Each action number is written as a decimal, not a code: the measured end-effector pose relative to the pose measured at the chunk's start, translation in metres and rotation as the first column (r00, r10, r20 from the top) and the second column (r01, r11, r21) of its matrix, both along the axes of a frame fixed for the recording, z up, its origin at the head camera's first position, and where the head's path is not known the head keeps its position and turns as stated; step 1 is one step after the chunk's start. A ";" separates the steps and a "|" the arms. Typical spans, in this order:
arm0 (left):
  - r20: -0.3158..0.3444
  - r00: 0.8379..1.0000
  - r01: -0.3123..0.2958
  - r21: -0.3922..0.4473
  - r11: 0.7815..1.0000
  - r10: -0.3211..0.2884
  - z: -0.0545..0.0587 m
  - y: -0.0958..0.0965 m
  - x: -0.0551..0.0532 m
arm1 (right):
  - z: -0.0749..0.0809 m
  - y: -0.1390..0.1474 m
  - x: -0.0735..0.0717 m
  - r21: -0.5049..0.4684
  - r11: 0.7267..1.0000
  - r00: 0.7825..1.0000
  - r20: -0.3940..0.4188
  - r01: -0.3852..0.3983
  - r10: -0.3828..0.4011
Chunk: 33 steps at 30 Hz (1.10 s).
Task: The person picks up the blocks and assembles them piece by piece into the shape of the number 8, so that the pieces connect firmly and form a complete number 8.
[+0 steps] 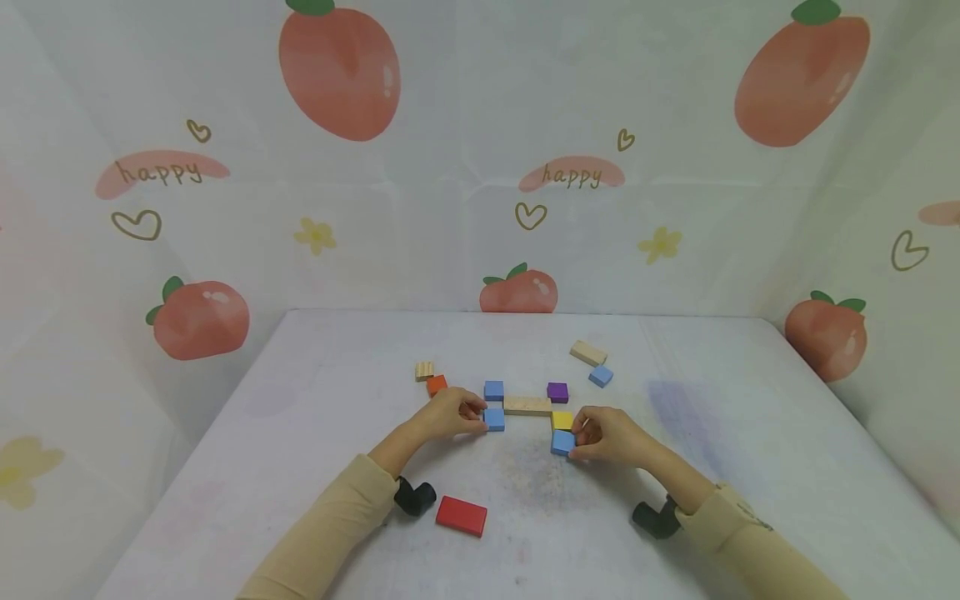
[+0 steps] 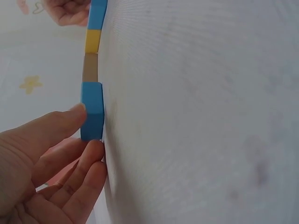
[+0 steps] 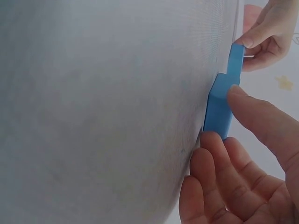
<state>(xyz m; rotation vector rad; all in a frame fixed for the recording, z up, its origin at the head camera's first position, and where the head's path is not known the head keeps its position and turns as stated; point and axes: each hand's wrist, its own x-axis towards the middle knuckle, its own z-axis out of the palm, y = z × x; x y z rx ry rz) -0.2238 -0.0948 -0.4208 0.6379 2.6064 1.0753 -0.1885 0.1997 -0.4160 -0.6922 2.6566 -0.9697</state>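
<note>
My left hand (image 1: 452, 415) pinches a blue block (image 1: 493, 419) on the table, its thumb on one face and its fingertips at the outer end, as the left wrist view shows. A pale wooden plank (image 1: 527, 406) runs from beside that block to a yellow block (image 1: 562, 421). Against the yellow block's near side lies a second blue block (image 1: 563, 442). My right hand (image 1: 611, 437) holds this one between thumb and fingertips (image 3: 212, 140). Behind the plank's ends sit another blue block (image 1: 493, 390) on the left and a purple block (image 1: 557, 392) on the right.
Left of the row lie an orange block (image 1: 437, 385) and a small striped wooden block (image 1: 424, 371). At the back right are a wooden plank (image 1: 588, 352) and a blue block (image 1: 601, 376). A flat red block (image 1: 462, 516) lies in front, between the forearms.
</note>
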 end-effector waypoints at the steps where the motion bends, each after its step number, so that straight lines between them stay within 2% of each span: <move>1: -0.001 1.000 0.000 -0.001 1.000 0.000 0.000 0.000 0.000 | 0.000 0.000 0.000 -0.001 1.000 1.000 0.002 0.001 -0.001; 12: 0.020 1.000 -0.017 0.007 1.000 0.017 0.003 -0.004 0.001 | 0.001 0.000 0.000 0.006 1.000 0.999 0.027 0.022 -0.022; 16: -0.010 1.000 -0.029 0.006 1.000 0.029 0.005 -0.011 0.002 | 0.000 0.000 0.000 0.003 1.000 0.999 0.028 0.021 -0.021; 20: -0.078 0.996 -0.030 0.013 0.999 0.031 0.010 -0.020 0.000 | 0.000 0.001 0.000 -0.001 1.000 1.000 0.016 0.014 -0.014; 23: -0.114 0.991 -0.065 0.009 0.998 0.066 0.013 -0.027 -0.002 | 0.000 0.001 0.000 -0.003 1.000 1.000 0.018 0.013 -0.013; 28: -0.132 0.981 -0.143 0.022 0.989 0.145 0.016 -0.039 -0.006 | 0.001 -0.001 0.000 -0.004 1.000 0.999 0.038 0.023 -0.023; 33: -0.150 0.966 -0.208 0.043 0.977 0.212 0.013 -0.052 -0.010 | 0.001 -0.001 0.000 -0.009 1.000 0.999 0.040 0.023 -0.023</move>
